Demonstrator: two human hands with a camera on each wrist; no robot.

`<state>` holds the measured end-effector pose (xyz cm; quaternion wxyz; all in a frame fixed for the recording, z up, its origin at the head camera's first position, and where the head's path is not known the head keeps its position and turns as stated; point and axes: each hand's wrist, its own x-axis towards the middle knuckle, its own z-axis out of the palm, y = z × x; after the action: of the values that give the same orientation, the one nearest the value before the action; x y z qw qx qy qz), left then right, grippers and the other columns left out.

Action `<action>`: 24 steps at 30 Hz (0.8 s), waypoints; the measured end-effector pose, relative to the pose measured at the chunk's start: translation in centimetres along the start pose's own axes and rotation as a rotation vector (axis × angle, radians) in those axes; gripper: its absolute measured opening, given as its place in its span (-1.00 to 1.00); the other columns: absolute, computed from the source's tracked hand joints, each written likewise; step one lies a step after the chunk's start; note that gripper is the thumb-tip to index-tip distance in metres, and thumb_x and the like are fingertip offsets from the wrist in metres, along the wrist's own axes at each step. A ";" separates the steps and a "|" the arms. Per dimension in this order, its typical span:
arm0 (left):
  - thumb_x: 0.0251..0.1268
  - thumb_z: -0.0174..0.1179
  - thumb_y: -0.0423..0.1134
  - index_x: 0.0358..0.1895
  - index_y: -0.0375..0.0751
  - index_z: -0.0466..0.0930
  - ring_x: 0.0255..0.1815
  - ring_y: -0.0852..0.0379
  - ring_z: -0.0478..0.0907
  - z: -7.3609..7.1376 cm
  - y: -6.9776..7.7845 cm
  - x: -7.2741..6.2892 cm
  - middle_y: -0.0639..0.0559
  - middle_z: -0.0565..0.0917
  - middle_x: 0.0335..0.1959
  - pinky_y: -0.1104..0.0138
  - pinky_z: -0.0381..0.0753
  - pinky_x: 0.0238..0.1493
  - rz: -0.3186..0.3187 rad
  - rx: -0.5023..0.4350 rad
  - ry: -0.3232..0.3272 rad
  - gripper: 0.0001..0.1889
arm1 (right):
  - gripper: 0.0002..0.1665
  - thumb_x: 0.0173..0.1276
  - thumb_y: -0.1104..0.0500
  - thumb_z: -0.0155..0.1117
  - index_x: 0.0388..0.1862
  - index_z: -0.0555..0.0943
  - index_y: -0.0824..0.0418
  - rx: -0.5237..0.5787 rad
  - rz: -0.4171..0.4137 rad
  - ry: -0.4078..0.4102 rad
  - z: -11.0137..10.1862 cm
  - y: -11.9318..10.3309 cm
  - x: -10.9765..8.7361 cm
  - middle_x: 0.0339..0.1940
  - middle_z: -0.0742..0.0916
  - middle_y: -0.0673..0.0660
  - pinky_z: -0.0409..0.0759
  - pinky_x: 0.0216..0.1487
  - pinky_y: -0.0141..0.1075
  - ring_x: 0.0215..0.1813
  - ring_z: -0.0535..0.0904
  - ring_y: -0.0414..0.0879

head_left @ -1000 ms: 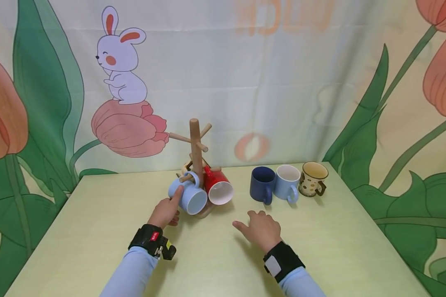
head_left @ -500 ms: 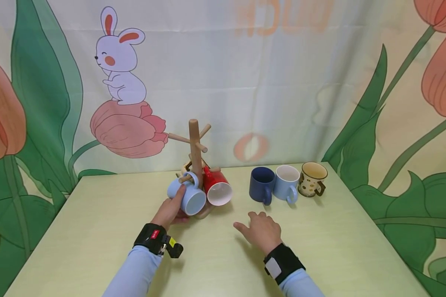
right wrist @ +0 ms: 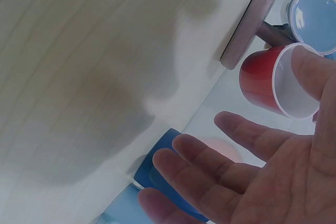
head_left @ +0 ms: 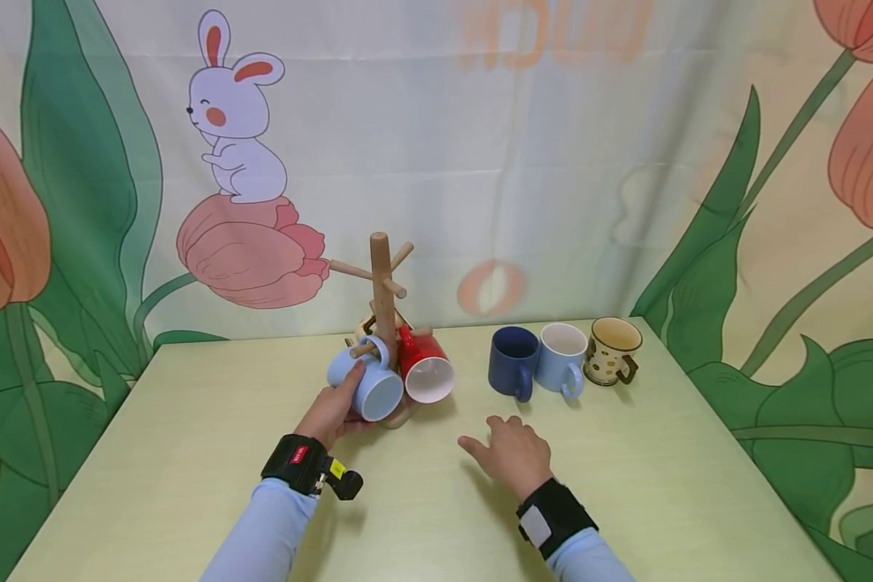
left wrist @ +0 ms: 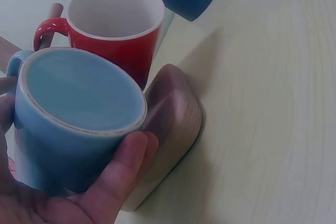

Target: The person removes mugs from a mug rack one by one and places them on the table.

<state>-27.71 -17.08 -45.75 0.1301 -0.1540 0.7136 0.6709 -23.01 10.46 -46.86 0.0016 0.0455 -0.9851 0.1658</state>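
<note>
My left hand (head_left: 327,412) grips a light blue mug (head_left: 378,396), its thumb on the near side and fingers underneath. That mug lies tilted, handle over a lower peg of the wooden mug tree (head_left: 380,275). Its flat base (left wrist: 84,90) fills much of the left wrist view. Beside it a red mug (head_left: 429,378) with a white inside hangs on another peg, mouth forward. A cream mug (head_left: 366,326) is partly hidden behind the post. Over the table to the right, my right hand (head_left: 512,457) holds nothing, its fingers relaxed and spread apart.
Right of the tree stand a dark blue mug (head_left: 513,364), a second light blue mug (head_left: 560,356) and a cream spotted mug (head_left: 611,352), upright in a row near the table's back edge. A printed curtain (head_left: 567,186) hangs behind the table (head_left: 189,453).
My left hand has moved slightly right and closed round the light blue mug, its fingers passing underneath. The right hand and the other mugs stay as they were.
</note>
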 end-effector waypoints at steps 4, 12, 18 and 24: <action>0.39 -0.03 0.37 0.47 -0.41 -0.02 0.04 -0.22 0.59 0.0 0.1 0.1 -0.45 0.42 0.22 -0.04 0.56 0.12 -0.005 -0.021 0.007 -0.04 | -0.22 0.29 -0.38 0.23 0.14 0.62 0.23 -0.001 -0.005 0.007 0.0 0.0 0.0 -0.13 0.67 0.27 0.58 -0.20 0.11 -0.07 0.61 0.22; 0.38 0.01 0.35 0.47 -0.45 -0.06 0.03 -0.26 0.60 -0.1 0.2 -0.3 -0.47 0.39 0.22 -0.05 0.59 0.06 -0.001 -0.035 0.039 -0.01 | -0.23 0.29 -0.37 0.24 0.13 0.63 0.24 0.004 -0.004 0.010 -0.2 0.1 -0.2 -0.13 0.67 0.27 0.58 -0.19 0.11 -0.06 0.61 0.21; 0.38 0.02 0.34 0.44 -0.50 -0.03 -0.07 -0.18 0.63 -0.3 0.1 -0.7 -0.47 0.42 0.17 0.00 0.63 0.02 0.018 -0.005 0.055 -0.02 | -0.23 0.29 -0.37 0.24 0.14 0.62 0.24 0.011 -0.003 0.009 -0.3 0.2 -0.3 -0.11 0.67 0.28 0.58 -0.19 0.12 -0.05 0.62 0.22; 0.38 0.03 0.33 0.47 -0.46 -0.11 0.06 -0.27 0.56 -0.4 0.1 -1.4 -0.48 0.33 0.25 -0.02 0.60 0.06 0.031 -0.020 0.063 -0.01 | -0.23 0.29 -0.37 0.23 0.14 0.62 0.23 0.008 -0.002 0.008 -0.2 0.5 -0.3 -0.12 0.67 0.27 0.58 -0.20 0.11 -0.07 0.62 0.21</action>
<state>-26.48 -17.45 -45.10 0.0954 -0.1652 0.7129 0.6749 -22.76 11.01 -46.80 0.0054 0.0457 -0.9844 0.1698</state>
